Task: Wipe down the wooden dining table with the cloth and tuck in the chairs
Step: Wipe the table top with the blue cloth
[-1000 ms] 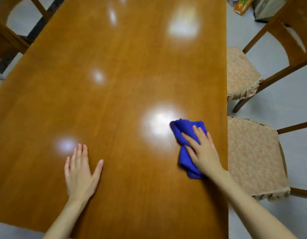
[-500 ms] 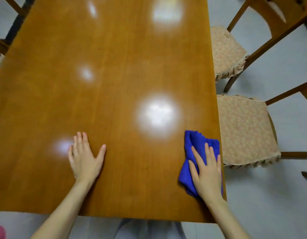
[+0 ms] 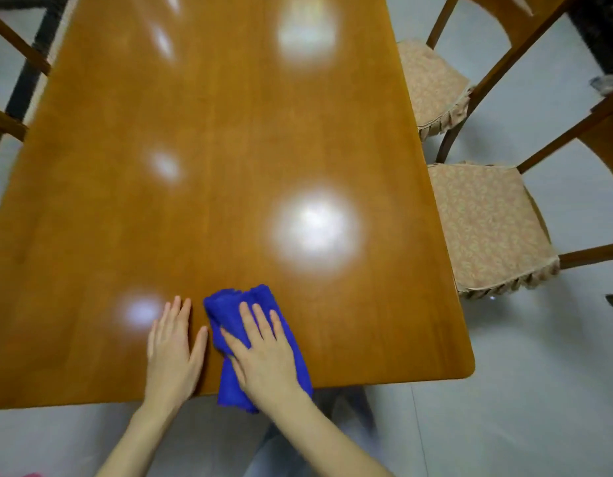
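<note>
A glossy wooden dining table (image 3: 229, 139) fills the view. A crumpled blue cloth (image 3: 229, 308) lies at its near edge, its lower end hanging just over the edge. My right hand (image 3: 264, 356) presses flat on the cloth with straight fingers. My left hand (image 3: 174, 349) rests flat on the bare wood just left of the cloth, thumb almost touching it. Two wooden chairs with patterned beige cushions stand pulled out on the right: a near chair (image 3: 487, 225) and a far chair (image 3: 432, 84).
Parts of other wooden chairs (image 3: 9, 125) show along the table's left side. The table's near right corner (image 3: 466, 370) is rounded. Pale grey floor (image 3: 521, 390) surrounds the table.
My right hand slid the cloth left along the near edge, from the right corner to beside my left hand. The left hand stayed planted on the wood.
</note>
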